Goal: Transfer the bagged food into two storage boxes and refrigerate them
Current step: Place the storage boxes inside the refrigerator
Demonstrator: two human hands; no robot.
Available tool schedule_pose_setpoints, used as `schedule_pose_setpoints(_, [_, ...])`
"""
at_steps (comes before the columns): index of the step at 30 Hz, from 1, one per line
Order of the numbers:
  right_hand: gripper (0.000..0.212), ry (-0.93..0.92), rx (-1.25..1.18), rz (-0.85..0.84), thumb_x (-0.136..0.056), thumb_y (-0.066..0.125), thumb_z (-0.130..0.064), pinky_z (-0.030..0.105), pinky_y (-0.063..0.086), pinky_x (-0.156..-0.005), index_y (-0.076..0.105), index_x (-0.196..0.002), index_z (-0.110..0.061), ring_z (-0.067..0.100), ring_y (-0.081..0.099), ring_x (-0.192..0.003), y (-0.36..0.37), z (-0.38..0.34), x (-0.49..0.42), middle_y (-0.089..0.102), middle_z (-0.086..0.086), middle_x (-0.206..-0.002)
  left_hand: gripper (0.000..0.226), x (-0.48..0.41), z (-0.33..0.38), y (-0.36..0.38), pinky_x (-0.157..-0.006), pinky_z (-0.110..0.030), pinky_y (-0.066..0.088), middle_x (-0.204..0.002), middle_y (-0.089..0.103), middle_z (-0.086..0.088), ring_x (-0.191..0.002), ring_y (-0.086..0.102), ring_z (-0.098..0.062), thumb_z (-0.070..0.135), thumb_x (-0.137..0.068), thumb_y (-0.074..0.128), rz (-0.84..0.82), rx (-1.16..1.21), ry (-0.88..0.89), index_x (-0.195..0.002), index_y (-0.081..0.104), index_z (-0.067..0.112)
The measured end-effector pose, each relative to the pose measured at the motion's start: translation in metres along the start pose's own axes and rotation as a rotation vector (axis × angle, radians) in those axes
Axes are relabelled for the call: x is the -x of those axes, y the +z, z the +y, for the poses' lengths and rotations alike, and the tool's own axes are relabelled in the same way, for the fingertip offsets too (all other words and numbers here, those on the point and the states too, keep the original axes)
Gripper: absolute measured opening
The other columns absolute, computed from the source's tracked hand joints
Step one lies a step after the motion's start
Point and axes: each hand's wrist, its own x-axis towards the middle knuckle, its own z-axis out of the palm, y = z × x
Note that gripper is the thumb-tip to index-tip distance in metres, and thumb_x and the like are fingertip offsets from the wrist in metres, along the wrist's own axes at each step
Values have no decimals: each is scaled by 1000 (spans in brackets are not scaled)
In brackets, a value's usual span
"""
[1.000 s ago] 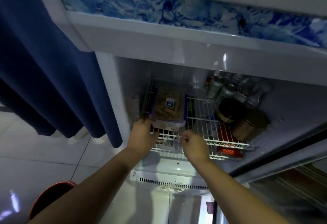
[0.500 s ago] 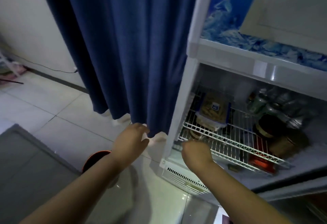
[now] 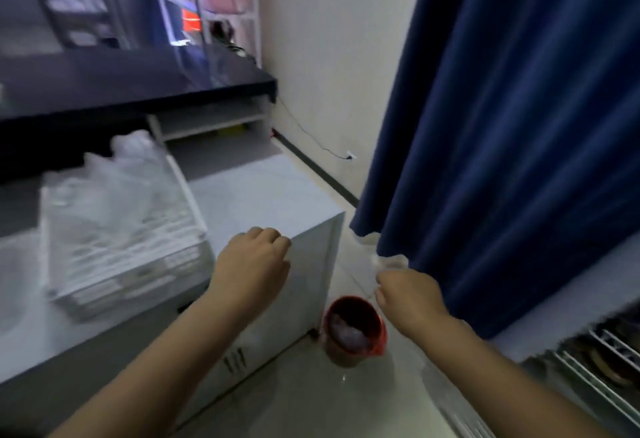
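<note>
Away from the fridge

Now the view has swung left since half a second ago: the fridge (image 3: pixel 588 365), which filled the right half then, is only a sliver of wire shelf at the lower right corner, and the storage box seen on that shelf earlier is out of sight (motion blur softens everything). The blue curtain (image 3: pixel 519 126) hangs just left of the fridge. Left of the curtain, on the floor, stands a red bin (image 3: pixel 353 332) with something pale inside, just beside a white cabinet (image 3: pixel 277 202). Further from the fridge, a white wire rack (image 3: pixel 114 250) holding clear plastic bags sits on the grey table (image 3: pixel 31 344).

The left hand (image 3: pixel 254 268) has left the curtain's hem and hovers over the cabinet's corner, fingers curled loosely, holding nothing. The right hand (image 3: pixel 410 299) has come off the fridge shelf and hangs at the curtain's lower edge, fingers partly curled; whether they pinch anything I cannot tell.
</note>
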Motion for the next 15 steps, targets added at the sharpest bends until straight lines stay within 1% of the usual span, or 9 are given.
schedule_pose_setpoints(2, [16,-106,3,39,-92,42,-20,32,35,-59,57,-91,-18,26,60,-84,-16,-54,-19,64,4,-95,17,31,-46,-23,-62,-36,53,-84,70,-10,-76,64,-31,13,-67,76,9,-42,-90,-83,70,7])
schedule_pose_setpoints(3, [16,-159,4,59,-92,42,-20,32,34,-58,57,-88,-18,26,60,-83,-23,-79,-27,64,4,-94,17,46,-67,-32,-61,-37,53,-82,70,-11,-73,64,-31,10,-65,76,7,-54,-138,-81,70,6])
schedule_pose_setpoints(7, [16,-386,15,114,-93,41,-20,29,29,-56,54,-87,-15,25,58,-84,-46,-167,-53,61,4,-93,18,103,-133,-57,-62,-37,53,-84,70,-10,-75,64,-32,12,-67,75,20,-105,-329,-84,70,7])
schedule_pose_setpoints(10, [19,-526,-19,142,-92,43,-20,29,20,-46,41,-74,-16,23,48,-68,-58,-223,-65,51,3,-77,18,140,-168,-66,-61,-38,53,-83,69,-9,-75,63,-33,13,-68,76,26,-111,-473,-83,69,7])
schedule_pose_setpoints(12, [18,-594,-20,160,-89,44,-16,28,15,-43,40,-71,-17,22,42,-63,-63,-256,-74,45,0,-72,20,159,-184,-69,-62,-37,53,-87,69,-7,-77,64,-30,16,-71,75,21,-112,-562,-88,70,9])
schedule_pose_setpoints(15, [17,-704,-55,153,-90,42,-19,29,20,-45,44,-74,-17,22,46,-65,-67,-298,-90,48,0,-73,24,182,-206,-71,-65,-32,53,-93,71,-3,-80,66,-23,22,-74,75,42,-129,-695,-96,70,13])
